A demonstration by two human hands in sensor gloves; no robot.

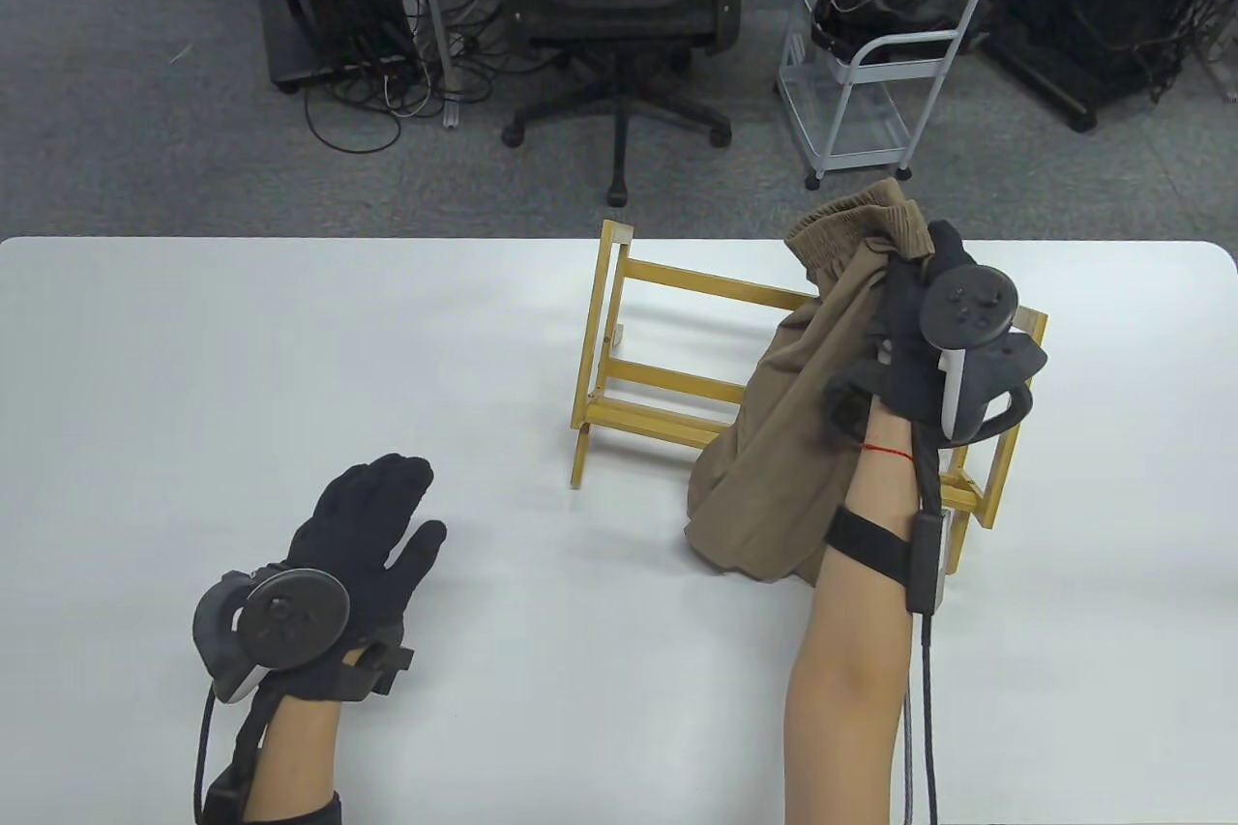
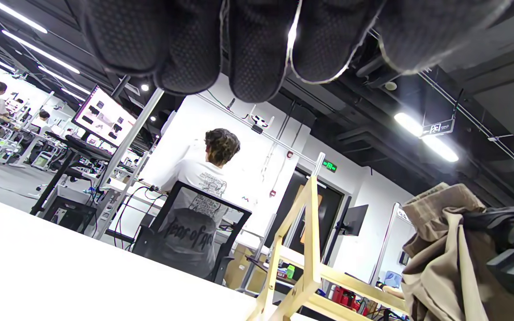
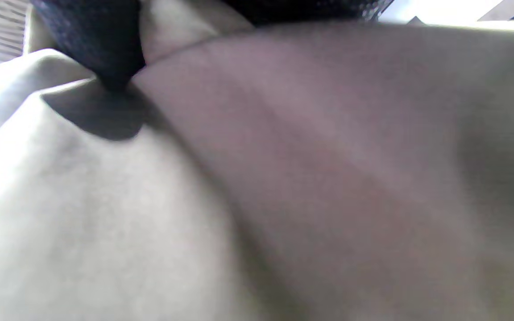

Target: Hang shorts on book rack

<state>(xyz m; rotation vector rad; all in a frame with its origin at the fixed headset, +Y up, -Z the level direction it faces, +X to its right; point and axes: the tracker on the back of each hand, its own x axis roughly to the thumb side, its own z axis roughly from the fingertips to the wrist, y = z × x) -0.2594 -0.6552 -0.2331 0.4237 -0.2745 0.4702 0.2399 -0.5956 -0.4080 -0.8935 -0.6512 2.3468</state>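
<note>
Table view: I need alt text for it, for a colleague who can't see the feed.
The right hand grips brown shorts by the waistband, holding them up over the right end of a wooden book rack; the legs trail down onto the white table. The left hand lies palm-down and apart on the table, holding nothing.

Right hand (image 1: 919,322) raised, fingers clenched; left hand (image 1: 372,525) flat, fingers extended.

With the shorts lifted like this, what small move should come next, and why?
Probably carry the right hand slightly left and lower, laying the waistband over the rack's top rail. It grips the brown shorts above the wooden book rack, legs trailing onto the table.
</note>
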